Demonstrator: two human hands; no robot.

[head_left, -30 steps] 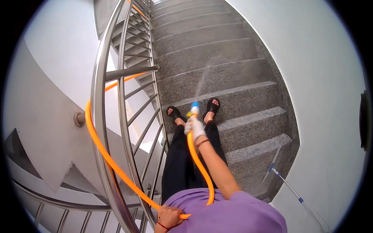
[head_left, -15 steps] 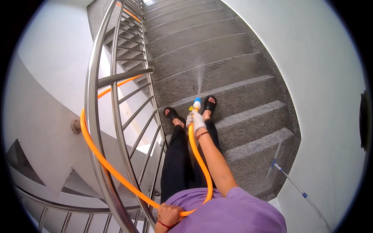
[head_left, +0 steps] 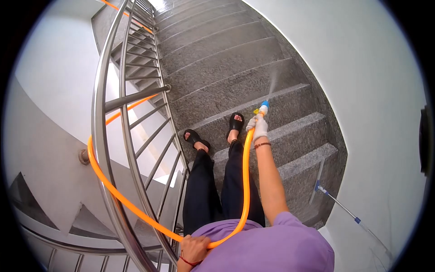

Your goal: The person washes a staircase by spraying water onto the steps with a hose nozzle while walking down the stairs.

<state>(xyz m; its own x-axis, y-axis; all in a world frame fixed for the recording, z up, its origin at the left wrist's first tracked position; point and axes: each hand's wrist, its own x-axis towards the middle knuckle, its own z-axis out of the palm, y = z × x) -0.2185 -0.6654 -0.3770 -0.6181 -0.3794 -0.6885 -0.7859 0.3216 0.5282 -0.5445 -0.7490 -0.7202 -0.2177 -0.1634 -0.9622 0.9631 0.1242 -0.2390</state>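
The right grip [head_left: 260, 127] has swung the hose nozzle [head_left: 264, 107] rightward

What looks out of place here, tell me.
Only the right hand is gloved; the left hand, on the orange hose, is bare, an odd mismatch. Open-toed sandals also look odd near the spray.

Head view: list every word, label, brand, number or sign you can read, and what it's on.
None readable.
Orange hose and spray nozzle: no lettering visible; any fine print would be too small to read.
Long-handled squeegee: no label visible, same caveat.
Purple shirt: no print visible.
Stairs, white wall: no signs or numbers visible.
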